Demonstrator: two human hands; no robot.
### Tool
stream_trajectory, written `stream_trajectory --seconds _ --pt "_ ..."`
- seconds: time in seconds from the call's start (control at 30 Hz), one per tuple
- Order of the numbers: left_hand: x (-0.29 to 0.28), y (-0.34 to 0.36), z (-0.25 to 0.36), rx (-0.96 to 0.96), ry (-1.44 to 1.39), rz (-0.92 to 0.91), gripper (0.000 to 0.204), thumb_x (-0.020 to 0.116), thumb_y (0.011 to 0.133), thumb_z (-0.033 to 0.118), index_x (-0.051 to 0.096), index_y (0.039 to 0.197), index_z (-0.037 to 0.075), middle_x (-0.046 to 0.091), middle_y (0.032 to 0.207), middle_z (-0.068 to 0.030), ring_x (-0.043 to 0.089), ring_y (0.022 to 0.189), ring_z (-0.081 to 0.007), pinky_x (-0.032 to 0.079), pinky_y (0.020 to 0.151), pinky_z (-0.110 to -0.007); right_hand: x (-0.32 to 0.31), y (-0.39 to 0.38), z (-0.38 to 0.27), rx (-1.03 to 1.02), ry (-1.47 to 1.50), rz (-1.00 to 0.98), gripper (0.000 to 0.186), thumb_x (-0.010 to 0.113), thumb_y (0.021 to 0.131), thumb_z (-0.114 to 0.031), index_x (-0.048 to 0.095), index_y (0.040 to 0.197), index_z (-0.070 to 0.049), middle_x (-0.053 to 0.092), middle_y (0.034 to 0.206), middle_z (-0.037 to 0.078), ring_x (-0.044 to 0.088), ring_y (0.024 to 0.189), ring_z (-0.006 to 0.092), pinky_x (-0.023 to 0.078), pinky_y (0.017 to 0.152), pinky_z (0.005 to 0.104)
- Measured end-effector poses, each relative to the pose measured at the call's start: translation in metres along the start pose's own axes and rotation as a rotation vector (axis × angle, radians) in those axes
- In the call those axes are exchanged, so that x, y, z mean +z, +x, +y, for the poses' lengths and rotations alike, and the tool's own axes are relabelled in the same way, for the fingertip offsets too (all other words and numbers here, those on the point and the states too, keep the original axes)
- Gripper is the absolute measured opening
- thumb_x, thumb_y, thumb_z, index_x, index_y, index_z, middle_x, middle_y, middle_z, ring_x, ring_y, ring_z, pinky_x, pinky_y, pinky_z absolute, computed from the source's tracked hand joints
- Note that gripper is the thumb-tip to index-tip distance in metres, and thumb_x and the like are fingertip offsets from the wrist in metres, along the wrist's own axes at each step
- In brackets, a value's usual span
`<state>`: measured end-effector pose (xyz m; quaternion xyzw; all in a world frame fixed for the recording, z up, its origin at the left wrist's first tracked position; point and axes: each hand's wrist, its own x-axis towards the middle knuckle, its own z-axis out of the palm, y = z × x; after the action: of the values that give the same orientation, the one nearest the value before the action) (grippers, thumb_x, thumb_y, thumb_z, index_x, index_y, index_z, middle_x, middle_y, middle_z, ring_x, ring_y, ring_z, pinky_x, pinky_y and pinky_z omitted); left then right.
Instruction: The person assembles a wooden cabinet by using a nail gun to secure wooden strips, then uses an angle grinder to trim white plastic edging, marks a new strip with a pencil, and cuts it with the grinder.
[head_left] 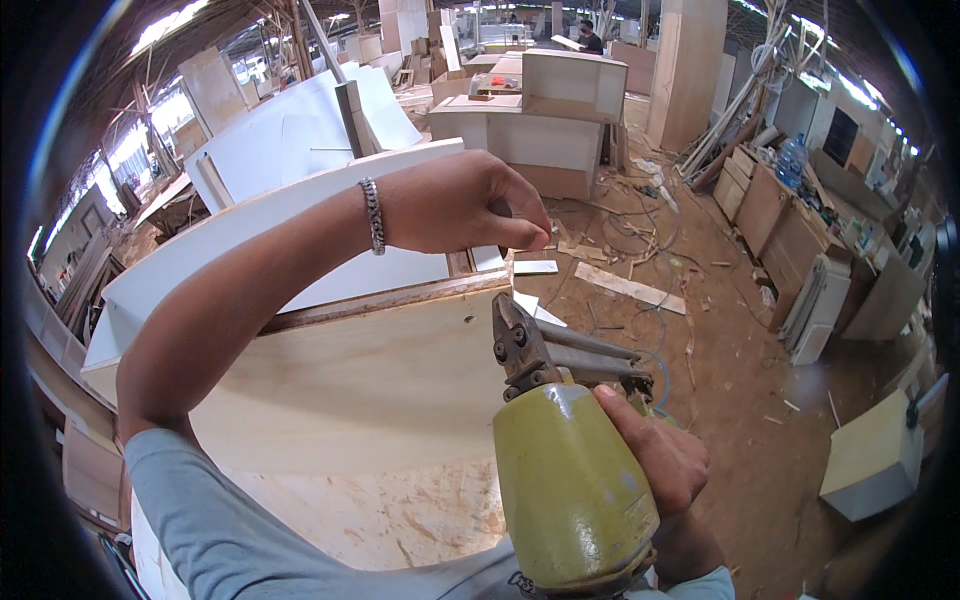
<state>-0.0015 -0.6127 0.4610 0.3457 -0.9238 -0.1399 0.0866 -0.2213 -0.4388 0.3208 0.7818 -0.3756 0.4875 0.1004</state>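
My right hand (665,462) is wrapped round a green air nail gun (570,480), just right of a plywood panel (370,390). The gun's dark metal nose points up, close to the panel's right end, and a grey magazine (590,357) runs off to the right. Above the panel's top edge, my left hand (465,205) bends at the wrist, with a metal bracelet behind it. Its fingers are curled, and thumb and fingertip meet; anything between them cannot be made out. Behind the panel lies a curved white board (200,265).
Cabinets (560,150) stand ahead, with another person (590,40) far behind them. A hose (655,360) and wood scraps (630,288) lie on the brown floor. To the right are a cluttered bench (775,215), leaning boards (820,305) and a pale box (875,460).
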Motion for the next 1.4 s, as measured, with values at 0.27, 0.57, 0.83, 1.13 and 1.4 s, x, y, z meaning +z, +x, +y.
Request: stream_trajectory --seconds 0.27,0.57,0.83,1.13,1.4 --pt "0.006 0.001 -0.011 0.103 -0.024 0.058 0.025 0.071 0.098 0.03 0.078 0.112 0.011 0.075 0.081 -0.0044 0.062 0.067 -0.0082 0.05 0.065 -0.029 0.003 0.001 -0.006 0.026 0.038 0.023 0.049 0.078 0.079 -0.015 0.068 0.12 0.01 0.062 0.063 0.007 0.059 0.05 0.0161 0.044 0.046 0.0322" --pt "0.001 -0.002 -0.007 0.065 -0.021 0.045 0.027 0.07 0.098 0.031 0.078 0.115 0.011 0.076 0.081 -0.0031 0.06 0.066 -0.0086 0.05 0.064 -0.029 -0.004 0.0 -0.011 0.044 0.052 -0.004 0.046 0.078 0.08 -0.013 0.066 0.118 0.011 0.066 0.067 0.01 0.064 0.054 0.0183 0.047 0.048 0.0322" --pt "0.003 -0.006 -0.011 -0.04 -0.009 -0.005 0.032 0.068 0.097 0.039 0.079 0.113 0.013 0.078 0.097 -0.0073 0.071 0.086 -0.0197 0.054 0.082 -0.035 0.009 -0.008 -0.005 0.044 0.086 0.022 0.046 0.078 0.08 -0.012 0.067 0.118 0.011 0.071 0.074 0.012 0.064 0.054 0.0175 0.048 0.049 0.0311" --pt "0.002 0.004 -0.007 0.066 -0.006 0.05 0.028 0.069 0.099 0.032 0.079 0.112 0.01 0.077 0.088 -0.0056 0.068 0.076 -0.0124 0.055 0.074 -0.03 0.001 -0.007 -0.003 0.036 0.003 0.023 0.046 0.079 0.078 -0.011 0.069 0.119 0.007 0.072 0.076 0.013 0.065 0.054 0.018 0.048 0.05 0.0309" --pt "0.005 -0.003 -0.011 0.029 0.005 0.047 0.029 0.069 0.099 0.034 0.079 0.111 0.01 0.077 0.087 -0.0045 0.067 0.075 -0.0111 0.054 0.073 -0.03 0.008 -0.005 -0.008 0.076 0.024 0.018 0.046 0.079 0.078 -0.011 0.068 0.12 0.007 0.07 0.073 0.012 0.065 0.054 0.0163 0.048 0.049 0.0309"
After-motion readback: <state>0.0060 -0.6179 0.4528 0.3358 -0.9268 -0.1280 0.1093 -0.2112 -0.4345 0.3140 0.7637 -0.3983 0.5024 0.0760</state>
